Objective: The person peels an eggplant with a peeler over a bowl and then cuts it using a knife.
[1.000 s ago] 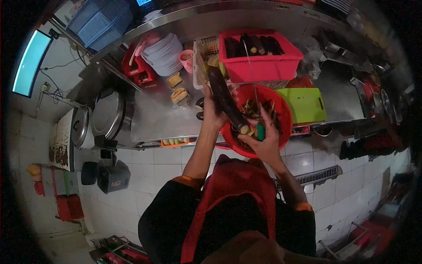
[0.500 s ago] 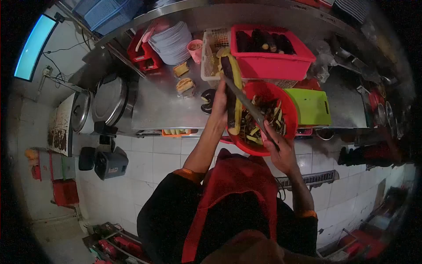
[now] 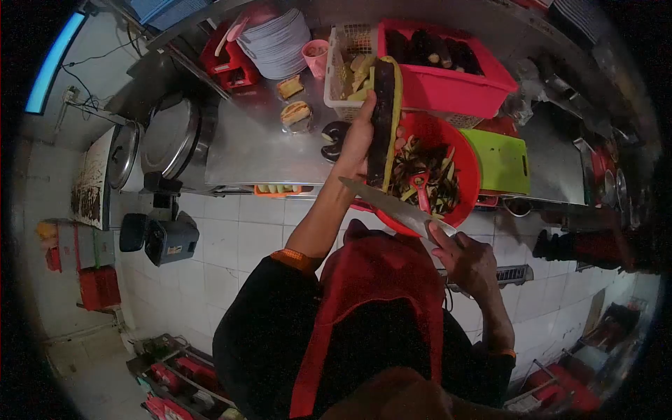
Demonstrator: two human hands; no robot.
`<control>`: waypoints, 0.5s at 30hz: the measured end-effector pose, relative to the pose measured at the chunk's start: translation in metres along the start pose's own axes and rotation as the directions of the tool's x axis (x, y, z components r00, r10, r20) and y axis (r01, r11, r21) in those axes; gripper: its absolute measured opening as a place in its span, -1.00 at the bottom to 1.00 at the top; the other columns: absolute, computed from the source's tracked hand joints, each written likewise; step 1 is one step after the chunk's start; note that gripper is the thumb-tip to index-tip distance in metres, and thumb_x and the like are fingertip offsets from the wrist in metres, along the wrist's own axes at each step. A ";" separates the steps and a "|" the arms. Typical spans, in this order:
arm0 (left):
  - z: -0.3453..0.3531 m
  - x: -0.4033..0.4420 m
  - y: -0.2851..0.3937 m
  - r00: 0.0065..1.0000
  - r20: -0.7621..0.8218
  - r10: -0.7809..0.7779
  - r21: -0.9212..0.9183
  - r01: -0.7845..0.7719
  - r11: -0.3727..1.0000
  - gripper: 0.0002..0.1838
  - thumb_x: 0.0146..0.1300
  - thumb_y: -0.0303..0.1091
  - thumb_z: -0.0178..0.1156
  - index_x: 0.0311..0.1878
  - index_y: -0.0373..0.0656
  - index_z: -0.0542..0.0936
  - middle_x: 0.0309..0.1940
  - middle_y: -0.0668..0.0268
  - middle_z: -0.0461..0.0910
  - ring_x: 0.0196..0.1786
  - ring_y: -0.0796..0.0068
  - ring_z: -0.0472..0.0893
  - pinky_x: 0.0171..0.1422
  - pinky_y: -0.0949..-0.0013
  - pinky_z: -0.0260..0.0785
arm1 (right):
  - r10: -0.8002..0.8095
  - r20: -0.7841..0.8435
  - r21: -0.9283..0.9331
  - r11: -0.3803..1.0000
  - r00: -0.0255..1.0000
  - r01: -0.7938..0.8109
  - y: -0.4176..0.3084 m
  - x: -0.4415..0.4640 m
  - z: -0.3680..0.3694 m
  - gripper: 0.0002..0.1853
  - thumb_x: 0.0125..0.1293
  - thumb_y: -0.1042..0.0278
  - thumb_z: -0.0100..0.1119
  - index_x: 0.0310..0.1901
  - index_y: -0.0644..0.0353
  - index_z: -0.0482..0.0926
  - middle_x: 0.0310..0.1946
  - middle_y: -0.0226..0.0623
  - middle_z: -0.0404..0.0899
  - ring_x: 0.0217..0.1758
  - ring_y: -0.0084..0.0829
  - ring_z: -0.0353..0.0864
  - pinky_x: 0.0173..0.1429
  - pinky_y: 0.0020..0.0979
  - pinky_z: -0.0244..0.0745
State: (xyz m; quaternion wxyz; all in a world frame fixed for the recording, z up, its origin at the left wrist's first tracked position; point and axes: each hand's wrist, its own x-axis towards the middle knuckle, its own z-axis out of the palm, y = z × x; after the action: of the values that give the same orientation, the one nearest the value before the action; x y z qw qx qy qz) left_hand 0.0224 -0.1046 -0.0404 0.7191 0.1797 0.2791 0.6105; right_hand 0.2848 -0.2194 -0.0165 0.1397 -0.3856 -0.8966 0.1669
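Note:
My left hand (image 3: 355,143) is wrapped round a long, partly peeled eggplant (image 3: 383,133), dark skin in the middle and pale yellow-green along its edge. It is held lengthwise away from me, over the left side of a red bowl (image 3: 473,183). In my right hand (image 3: 470,264) is a kitchen knife (image 3: 395,208), gripped by the handle. Its blade points left across the near side of the bowl, apart from the eggplant. Inside the bowl lie dark and pale peelings (image 3: 441,171) and a red peeler (image 3: 421,189).
Behind the bowl, a pink bin (image 3: 448,91) holds dark eggplants beside a white basket (image 3: 336,87) with pale pieces. A green cutting board (image 3: 498,164) lies right. Wrapped food (image 3: 296,115), a dark curved eggplant piece (image 3: 334,140) and stacked plates (image 3: 276,49) are left.
The knife has come off the eggplant and dropped toward me with my right hand. The eggplant is turned, showing more dark skin, and the peeler in the bowl is now uncovered.

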 end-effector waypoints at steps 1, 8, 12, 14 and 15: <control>0.000 0.000 0.000 1.000 -0.001 -0.003 -0.001 0.003 1.000 -0.47 0.33 0.19 -0.02 -0.02 -0.15 0.42 -0.33 0.25 0.49 -0.47 0.47 0.45 -0.52 0.42 0.31 | -0.004 -0.002 -0.007 1.000 1.000 0.004 0.000 0.001 -0.001 -0.40 0.15 0.18 0.28 0.28 -0.19 0.40 -0.56 -0.23 0.45 -0.57 -0.22 0.51 -0.50 -0.23 0.41; 0.005 -0.004 0.000 0.998 -0.062 -0.032 0.026 0.033 0.999 -0.47 0.33 0.20 -0.02 -0.07 -0.14 0.45 -0.36 0.29 0.50 -0.48 0.49 0.46 -0.50 0.43 0.34 | -0.033 0.029 -0.076 0.997 0.999 0.035 0.006 -0.002 0.006 -0.32 0.18 0.05 0.27 0.35 -0.29 0.27 -0.55 -0.27 0.45 -0.61 -0.32 0.55 -0.57 -0.29 0.47; 0.008 -0.007 -0.001 0.997 -0.071 -0.009 0.059 0.013 0.998 -0.47 0.33 0.21 -0.02 -0.08 -0.14 0.45 -0.37 0.30 0.50 -0.49 0.49 0.47 -0.48 0.43 0.36 | -0.057 0.033 -0.114 0.992 0.998 0.060 0.001 0.002 0.002 -0.30 0.18 0.07 0.28 0.36 -0.31 0.24 -0.56 -0.32 0.42 -0.62 -0.37 0.53 -0.59 -0.32 0.45; 0.007 -0.007 -0.007 0.994 -0.088 -0.060 0.077 0.067 0.995 -0.47 0.32 0.21 -0.01 -0.08 -0.14 0.46 -0.38 0.30 0.50 -0.50 0.50 0.47 -0.48 0.43 0.36 | -0.072 0.004 -0.102 0.992 0.997 0.072 -0.002 0.006 0.004 -0.28 0.17 0.09 0.30 0.37 -0.32 0.23 -0.56 -0.33 0.42 -0.62 -0.39 0.52 -0.59 -0.32 0.46; 0.008 -0.008 -0.010 0.989 -0.104 -0.105 0.094 0.114 0.989 -0.48 0.32 0.20 0.01 -0.08 -0.14 0.46 -0.39 0.30 0.50 -0.50 0.50 0.47 -0.48 0.43 0.36 | -0.095 -0.042 -0.043 0.995 0.995 0.093 -0.004 0.011 0.005 -0.27 0.16 0.11 0.31 0.37 -0.32 0.24 -0.55 -0.33 0.42 -0.62 -0.40 0.52 -0.59 -0.32 0.47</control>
State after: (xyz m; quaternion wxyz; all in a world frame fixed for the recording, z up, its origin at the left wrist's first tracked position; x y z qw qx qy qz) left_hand 0.0346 -0.1134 -0.0385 0.7271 0.1694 0.3537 0.5635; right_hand 0.2730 -0.2151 -0.0184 0.1590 -0.3493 -0.9138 0.1333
